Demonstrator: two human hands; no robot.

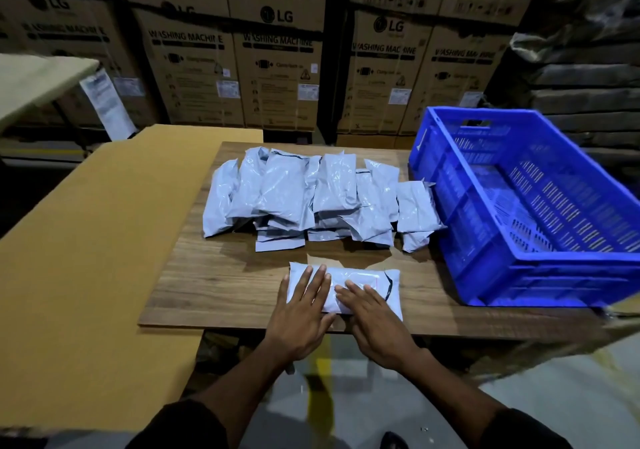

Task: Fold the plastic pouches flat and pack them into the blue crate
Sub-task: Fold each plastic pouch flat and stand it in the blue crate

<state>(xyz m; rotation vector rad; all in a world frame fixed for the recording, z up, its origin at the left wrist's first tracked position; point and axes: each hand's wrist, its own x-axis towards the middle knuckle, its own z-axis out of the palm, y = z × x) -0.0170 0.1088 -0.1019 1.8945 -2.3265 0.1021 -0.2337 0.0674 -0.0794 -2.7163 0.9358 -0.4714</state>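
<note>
Over on the right of the frame sits your blue crate (540,213), so your right hand (375,324) is the nearer one for the carry. Lower middle, the pouch (346,289) runs long-ways left to right across the wooden board (214,282). Both hands, left hand (299,317) included, press it with flat, slightly spread fingers, not gripping.
</note>
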